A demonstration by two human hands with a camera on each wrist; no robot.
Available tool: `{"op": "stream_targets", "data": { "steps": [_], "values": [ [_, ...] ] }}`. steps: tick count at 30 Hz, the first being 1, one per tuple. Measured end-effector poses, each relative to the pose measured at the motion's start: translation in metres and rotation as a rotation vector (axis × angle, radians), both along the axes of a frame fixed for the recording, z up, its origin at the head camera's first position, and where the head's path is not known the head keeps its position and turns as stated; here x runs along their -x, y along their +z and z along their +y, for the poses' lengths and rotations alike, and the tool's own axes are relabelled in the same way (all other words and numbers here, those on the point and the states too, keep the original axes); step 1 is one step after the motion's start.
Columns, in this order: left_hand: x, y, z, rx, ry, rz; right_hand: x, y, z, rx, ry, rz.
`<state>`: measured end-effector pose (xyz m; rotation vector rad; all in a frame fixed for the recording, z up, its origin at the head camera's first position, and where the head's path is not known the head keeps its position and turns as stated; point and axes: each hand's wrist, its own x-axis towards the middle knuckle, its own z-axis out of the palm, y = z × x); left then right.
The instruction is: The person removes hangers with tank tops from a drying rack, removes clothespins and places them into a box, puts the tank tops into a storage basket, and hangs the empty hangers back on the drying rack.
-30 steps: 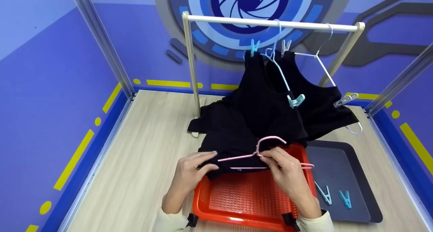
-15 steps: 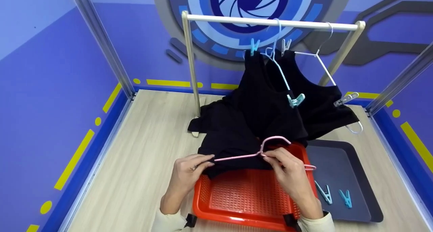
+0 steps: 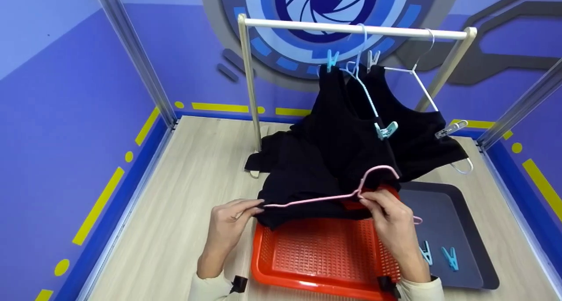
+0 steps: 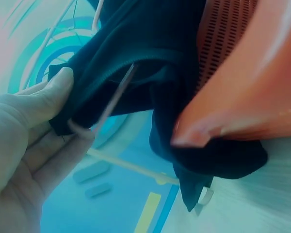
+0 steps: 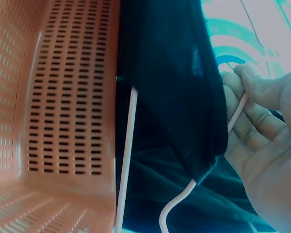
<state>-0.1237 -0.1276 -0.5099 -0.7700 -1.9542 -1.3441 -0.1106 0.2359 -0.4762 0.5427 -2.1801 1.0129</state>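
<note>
My left hand point(image 3: 221, 233) pinches the shoulder edge of a black garment point(image 3: 303, 211) between thumb and fingers. The left end of a pink clothes hanger point(image 3: 322, 199) lies inside the cloth there, its curved tip against my fingers in the left wrist view. With thumb and fingertips my right hand point(image 3: 395, 222) pinches the hanger just below its hook. The hanger's right end juts out past that hand, beyond the cloth in the right wrist view. Beneath both hands stands a red basket point(image 3: 259, 259), the garment draped across its far part.
Behind, a wooden rack point(image 3: 307, 25) bears a black sleeveless top point(image 3: 347, 112) on a blue hanger and another black top point(image 3: 410, 125) on a white hanger, both clipped with clothespins. On the right lies a grey tray point(image 3: 432, 204) with turquoise clothespins point(image 3: 450, 258).
My left hand has moved left and my right hand right and slightly up, spreading apart. The pink hanger has shifted right with the right hand, its hook now higher, and more of its left arm shows.
</note>
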Motion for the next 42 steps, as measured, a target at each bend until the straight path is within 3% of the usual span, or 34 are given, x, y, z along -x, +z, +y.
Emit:
{"op": "stream_targets", "data": {
  "steps": [4, 8, 16, 22, 26, 32, 36, 39, 42],
  "values": [
    [-0.001, -0.004, -0.008, -0.050, 0.002, -0.075, 0.001, -0.001, 0.006, -0.018, -0.016, 0.038],
    [-0.002, -0.008, -0.012, -0.089, 0.045, -0.154, 0.002, -0.001, 0.011, -0.012, -0.024, 0.073],
    [-0.005, -0.013, -0.005, -0.074, 0.118, -0.241, 0.002, 0.000, 0.012, 0.016, -0.014, 0.115],
    [-0.006, -0.014, 0.012, 0.011, 0.123, -0.169, 0.001, 0.001, 0.007, 0.017, 0.013, 0.108],
    [-0.009, -0.012, 0.023, 0.059, 0.079, -0.132, 0.001, 0.003, 0.003, 0.023, 0.024, 0.107],
    [-0.016, -0.002, 0.031, 0.154, -0.074, -0.160, 0.001, 0.003, -0.001, 0.020, 0.035, 0.111],
    [-0.021, 0.015, 0.034, 0.066, -0.170, -0.155, 0.000, 0.003, -0.002, 0.025, 0.039, 0.084],
    [-0.021, 0.029, 0.034, -0.054, -0.138, -0.051, -0.001, 0.003, -0.004, 0.027, 0.049, 0.068],
    [-0.018, 0.037, 0.032, -0.072, -0.025, 0.034, -0.002, 0.004, -0.004, 0.003, 0.071, 0.071]
  ]
}}
